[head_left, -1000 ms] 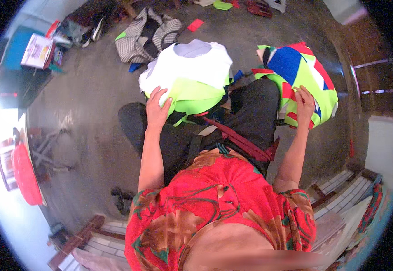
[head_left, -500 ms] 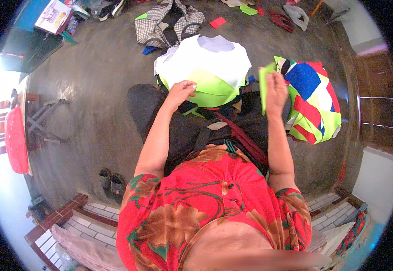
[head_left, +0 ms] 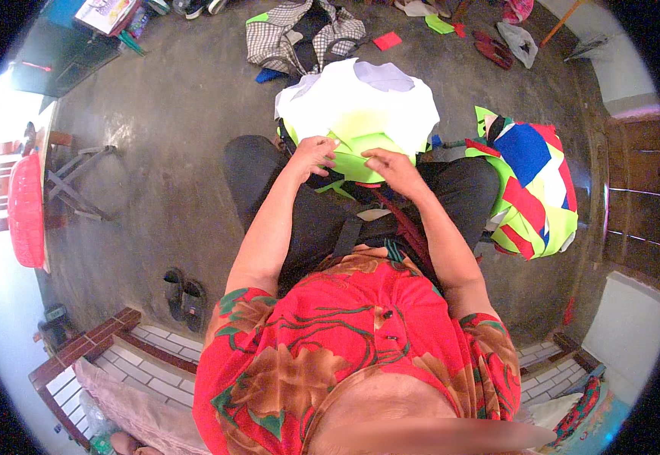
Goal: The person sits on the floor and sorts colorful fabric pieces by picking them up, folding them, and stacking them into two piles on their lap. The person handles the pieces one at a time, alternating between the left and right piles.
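In front of my lap sits a stack of cut fabric, white pieces (head_left: 406,106) on the far part and lime-yellow fabric pieces (head_left: 359,168) nearest me. My left hand (head_left: 315,158) grips the left edge of the lime-yellow fabric, its fingers curled in. From the right, my right hand (head_left: 396,171) meets the same fabric, thumb and fingers closed at its edge. Some fingertips are hidden in the cloth. A bundle of lime, red, white and blue fabric pieces (head_left: 526,148) lies to my right.
Beyond the stack, a checked cloth (head_left: 269,42) and a red scrap (head_left: 388,41) lie on the floor. Dark sandals (head_left: 183,296) are at the left, near a folding stand (head_left: 80,182) and a red plastic basin (head_left: 26,211). Red shoes (head_left: 492,48) lie far right.
My right hand has moved left from beside the bundle to the stack, bringing a lime-yellow fabric piece. My left hand stays at the stack's left edge. The view has shifted slightly.
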Motion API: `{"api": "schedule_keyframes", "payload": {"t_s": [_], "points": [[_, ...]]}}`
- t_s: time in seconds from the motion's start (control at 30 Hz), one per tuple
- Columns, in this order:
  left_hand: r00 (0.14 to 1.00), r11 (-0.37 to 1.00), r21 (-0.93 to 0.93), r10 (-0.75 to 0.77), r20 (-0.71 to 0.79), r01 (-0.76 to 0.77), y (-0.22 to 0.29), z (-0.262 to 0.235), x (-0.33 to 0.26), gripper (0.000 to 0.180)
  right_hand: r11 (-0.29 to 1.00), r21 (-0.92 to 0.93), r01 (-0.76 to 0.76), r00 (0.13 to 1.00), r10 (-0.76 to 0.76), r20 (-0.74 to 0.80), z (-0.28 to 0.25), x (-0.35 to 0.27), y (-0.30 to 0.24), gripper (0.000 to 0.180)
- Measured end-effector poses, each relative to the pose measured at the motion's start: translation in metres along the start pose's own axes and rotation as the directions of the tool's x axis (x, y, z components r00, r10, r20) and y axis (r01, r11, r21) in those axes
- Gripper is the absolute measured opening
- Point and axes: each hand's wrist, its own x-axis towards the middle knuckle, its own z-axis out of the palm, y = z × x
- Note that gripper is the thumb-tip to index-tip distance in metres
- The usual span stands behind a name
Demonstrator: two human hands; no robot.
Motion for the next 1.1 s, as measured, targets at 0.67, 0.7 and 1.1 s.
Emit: {"api": "schedule_keyframes", "payload": {"t_s": [0.67, 0.7, 1.1], "points": [[0.721, 0.825, 0.555, 0.45, -0.527, -0.109, 0.01, 0.017, 0.032, 0.061, 0.981, 0.191, -0.031, 0.971, 0.074, -0.225, -0.024, -0.002, 0.02, 0.029], [0.72, 0.836, 0.536, 0.444, -0.533, -0.12, 0.009, 0.015, 0.033, 0.059, 0.977, 0.212, -0.034, 0.97, 0.083, -0.227, -0.024, -0.001, 0.022, 0.03], [0.931, 0.955, 0.277, 0.193, -0.309, -0.106, 0.014, 0.023, 0.019, 0.042, 0.961, 0.276, -0.013, 0.988, 0.055, -0.143, -0.013, 0.003, 0.025, 0.036]]}}
